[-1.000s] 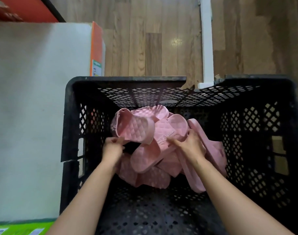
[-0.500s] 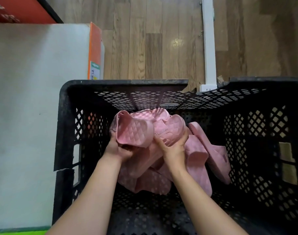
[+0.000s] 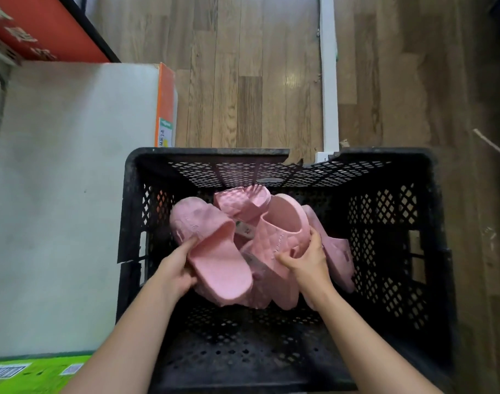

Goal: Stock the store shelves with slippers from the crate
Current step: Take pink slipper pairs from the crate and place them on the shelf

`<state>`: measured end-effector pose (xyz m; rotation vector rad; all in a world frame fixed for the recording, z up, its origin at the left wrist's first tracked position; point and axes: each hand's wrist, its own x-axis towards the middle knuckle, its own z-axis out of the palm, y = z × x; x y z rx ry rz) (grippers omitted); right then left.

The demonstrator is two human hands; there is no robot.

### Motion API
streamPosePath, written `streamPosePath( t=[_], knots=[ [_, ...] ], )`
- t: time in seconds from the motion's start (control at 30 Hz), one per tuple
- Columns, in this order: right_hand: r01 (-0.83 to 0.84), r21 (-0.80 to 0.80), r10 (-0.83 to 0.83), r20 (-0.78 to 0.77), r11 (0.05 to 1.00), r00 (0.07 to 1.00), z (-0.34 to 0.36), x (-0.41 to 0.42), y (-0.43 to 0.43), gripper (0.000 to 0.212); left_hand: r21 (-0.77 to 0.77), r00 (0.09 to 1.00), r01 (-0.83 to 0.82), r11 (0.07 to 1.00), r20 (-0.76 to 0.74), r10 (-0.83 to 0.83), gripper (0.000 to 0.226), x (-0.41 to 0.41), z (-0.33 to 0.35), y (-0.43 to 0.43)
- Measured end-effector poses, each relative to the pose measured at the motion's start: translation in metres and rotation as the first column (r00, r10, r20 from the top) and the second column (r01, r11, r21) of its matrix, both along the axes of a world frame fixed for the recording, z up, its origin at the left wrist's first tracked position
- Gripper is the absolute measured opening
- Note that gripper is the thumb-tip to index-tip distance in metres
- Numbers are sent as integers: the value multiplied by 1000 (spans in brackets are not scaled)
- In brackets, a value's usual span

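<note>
Inside the black crate (image 3: 209,152), your left hand (image 3: 173,270) grips a pink slipper (image 3: 217,263); your right hand (image 3: 310,261) grips a quilted slipper (image 3: 281,223) above the remaining slippers (image 3: 338,258).

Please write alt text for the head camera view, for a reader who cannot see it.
Two bare hands reach into a black plastic lattice crate of pink moulded slippers: the left hand grips a pink slipper turned footbed up, the right hand a quilted pink slipper. The crate stands on a wooden plank floor.
</note>
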<state>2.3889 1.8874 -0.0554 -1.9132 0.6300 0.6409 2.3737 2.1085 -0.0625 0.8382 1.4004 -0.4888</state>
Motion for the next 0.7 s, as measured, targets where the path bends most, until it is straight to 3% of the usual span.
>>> streamPosePath(
  t=[0.13,0.2,0.3,0.43,0.7],
  knots=[
    [-23,-79,22,-23,997,999,39,-6,-27,49,160,966,241,957,56,-253,8,-15,41,0],
    [-11,-72,10,-16,997,1000,63,-8,-39,44,186,943,306,934,76,-324,18,-22,61,3],
    [-19,-59,19,-5,998,1000,101,-13,-52,46,229,909,380,896,89,-408,38,-29,95,7],
    [-8,-55,10,29,998,1000,162,-19,-60,48,288,892,390,875,116,-436,37,-35,151,5],
    [19,-35,-15,130,999,991,294,-21,-61,60,367,841,395,842,225,-492,62,-37,286,1]
  ],
)
